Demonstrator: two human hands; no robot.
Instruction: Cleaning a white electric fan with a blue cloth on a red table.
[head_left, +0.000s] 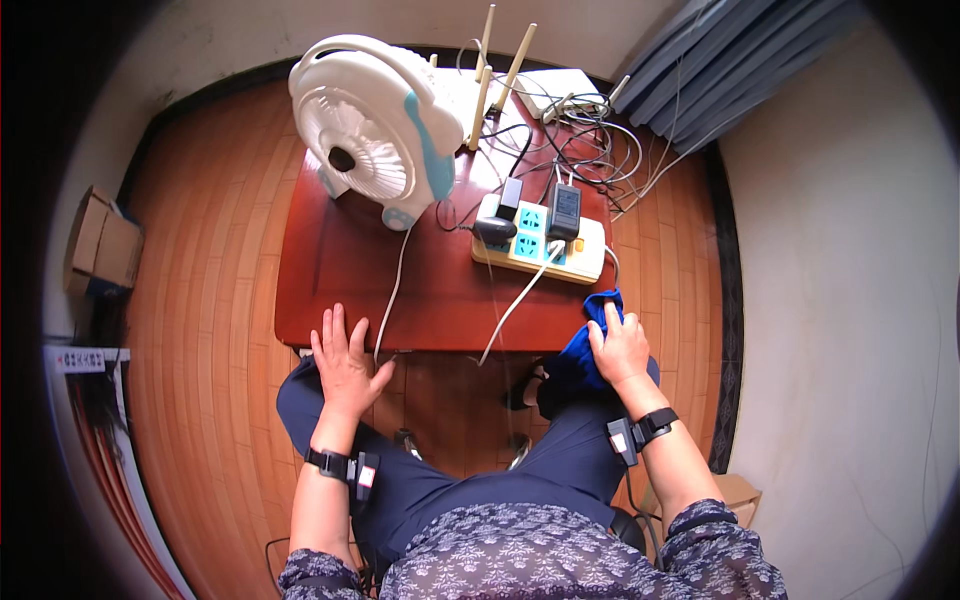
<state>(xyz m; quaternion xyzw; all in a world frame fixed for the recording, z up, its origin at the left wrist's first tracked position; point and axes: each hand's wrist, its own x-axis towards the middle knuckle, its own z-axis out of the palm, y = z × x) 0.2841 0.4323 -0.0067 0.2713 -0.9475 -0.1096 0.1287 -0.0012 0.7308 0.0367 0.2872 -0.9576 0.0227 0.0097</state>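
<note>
My right hand (622, 346) grips a blue cloth (589, 352) at the near right corner of a reddish-brown wooden table (345, 292). Part of the cloth lies on the tabletop, and the rest hangs over the edge. My left hand (346, 367) is at the table's front edge, fingers spread, holding nothing. Close to its thumb, a white cord (395, 289) runs down from a white and teal electric fan (375, 127). A power strip (585, 259) with plugged-in adapters, including a black one (564, 211), sits beyond the cloth. From it a white cable (517, 304) drops over the front edge.
Behind the strip lie tangled cables (592, 150) and a white box (559, 90). Upright antennas (517, 64) rise beside the fan. A grey-blue curtain (720, 67) hangs at the far right. Cardboard boxes (105, 240) stand on the wood-plank floor (202, 300) at left.
</note>
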